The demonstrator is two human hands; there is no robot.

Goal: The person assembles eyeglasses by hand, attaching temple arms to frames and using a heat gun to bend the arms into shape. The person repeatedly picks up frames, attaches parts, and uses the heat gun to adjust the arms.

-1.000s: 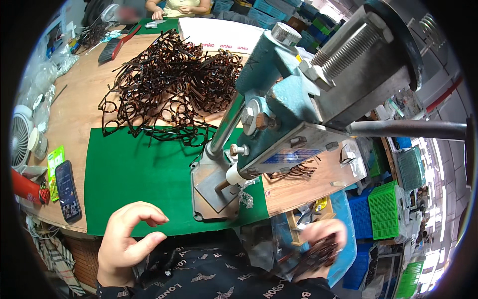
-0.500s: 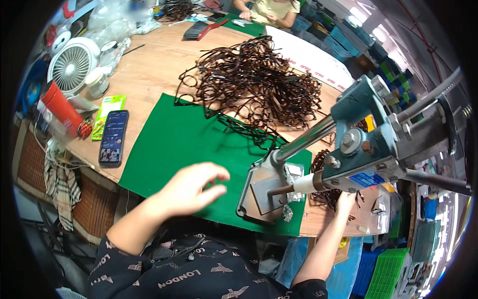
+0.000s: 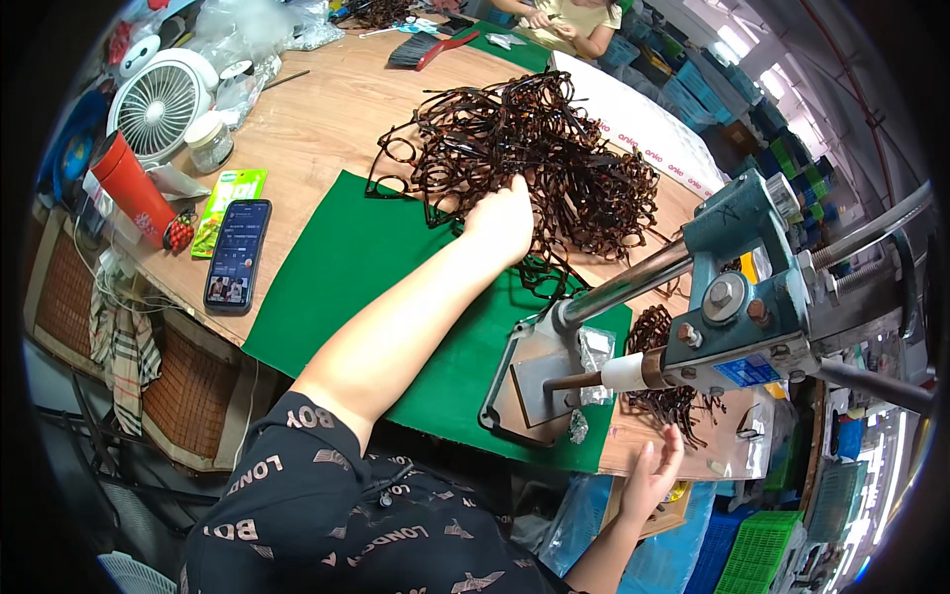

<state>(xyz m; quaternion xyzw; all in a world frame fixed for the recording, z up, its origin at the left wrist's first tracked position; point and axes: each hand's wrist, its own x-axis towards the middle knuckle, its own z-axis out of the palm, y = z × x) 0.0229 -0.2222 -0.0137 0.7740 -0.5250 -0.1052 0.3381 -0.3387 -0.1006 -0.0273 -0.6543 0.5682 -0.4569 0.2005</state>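
A big tangled heap of dark brown tortoiseshell eyeglass frames (image 3: 584, 168) lies across the far part of the table. My left hand (image 3: 503, 220) reaches over the green mat (image 3: 327, 267) to the near side of this heap, its fingers curled down against the frames. What they grip is hidden. Beside the press, a smaller pile of similar brown eyewear pieces (image 3: 658, 396) lies on the right. Just in front of that pile my right hand (image 3: 651, 477) is open, thumb and fingers apart, nothing visible in it.
A blue-green bench press (image 3: 732, 287) with a metal base plate (image 3: 542, 391) stands at the right of the mat. Small clear bags (image 3: 597, 351) lie beside it. A phone (image 3: 237, 255), red bottle (image 3: 134, 193) and white fan (image 3: 158, 109) are at left. Another person sits across the table.
My left hand has moved from above the mat forward and right to the frame heap. My right hand has drawn back from the smaller pile toward me and opened.
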